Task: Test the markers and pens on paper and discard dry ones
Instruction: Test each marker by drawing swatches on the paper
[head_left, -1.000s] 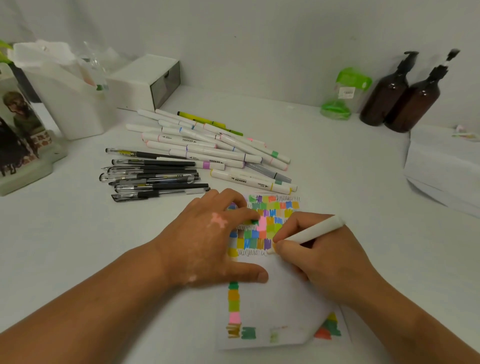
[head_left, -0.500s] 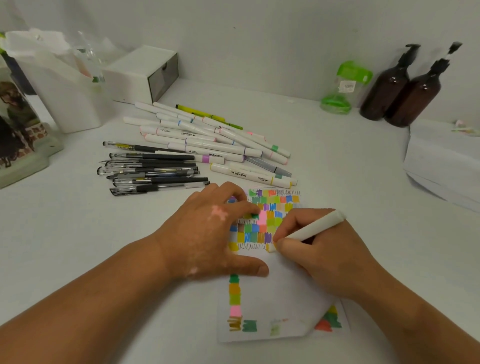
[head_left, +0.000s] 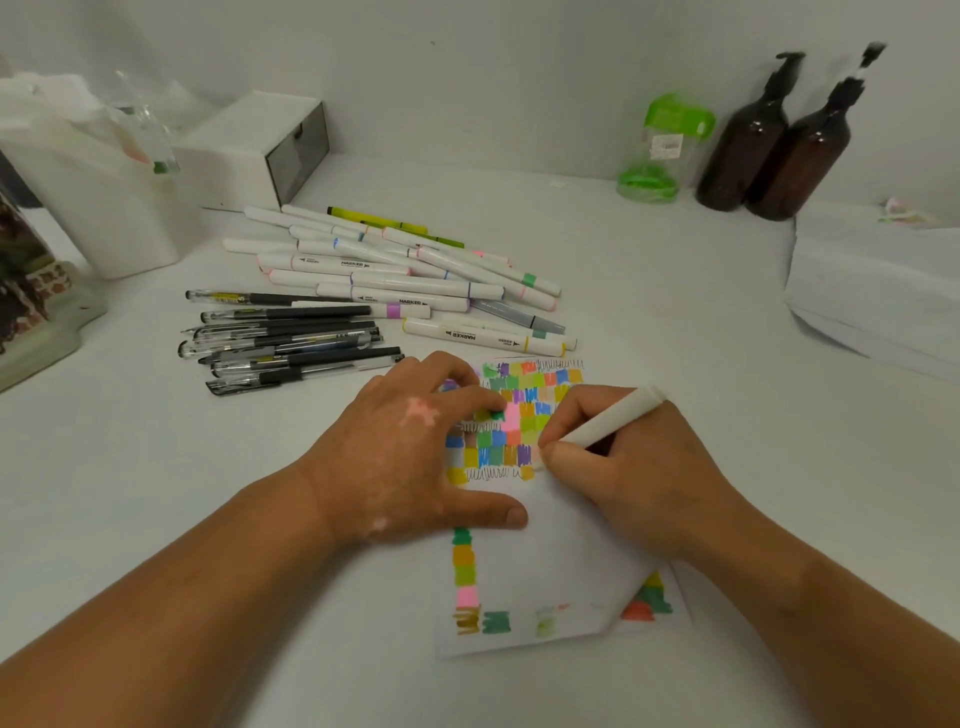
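White plastic marker (head_left: 613, 423) lies slanted in the right hand (head_left: 639, 478), its covered end pointing up and to the right and its tip down on the sheet of white paper (head_left: 561, 551) at the near right corner of a block of coloured test patches. The thumb and curled fingers pinch the marker close to its tip, and the tip itself is hidden behind them. The left hand (head_left: 410, 457) presses the paper flat: its fingers are slightly spread and bent, with the fingertips on the left part of the colour block and the thumb stretched out along the sheet. The paper lies near the middle of the white table (head_left: 675, 312), and its near right corner curls over more patches. Compared with half a second ago, both hands keep the same grip and the same places on the paper, and the tip has not left that corner; only the whole view has slid a little. Farther back and to the left lie a loose pile of white markers (head_left: 395, 283) and, nearer, a row of black gel pens (head_left: 291, 343). At the far right stand two brown pump bottles (head_left: 743, 145) beside a clear jar with a green lid (head_left: 660, 150); a white box (head_left: 249, 145) sits at the far left.
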